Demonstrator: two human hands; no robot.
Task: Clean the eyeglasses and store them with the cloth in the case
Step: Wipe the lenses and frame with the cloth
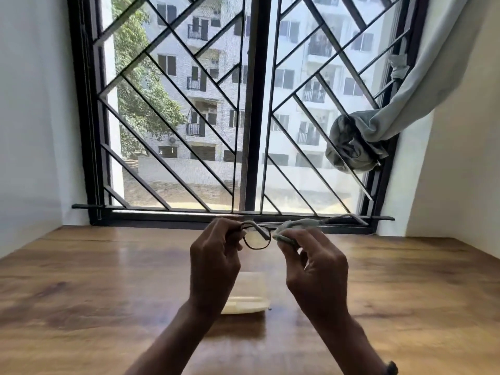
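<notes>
Here, the left hand (213, 263) pinches the eyeglasses (257, 240) by one side, up above the wooden table (81, 280). The right hand (316, 266) pinches a pale cloth (295, 226) around the other lens. The hands are near each other, not touching. A pale yellow case (249, 293) lies on the table under them.

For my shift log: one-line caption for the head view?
Left hand holds eyeglasses; right hand pinches cloth over one lens, case on table below.
</notes>
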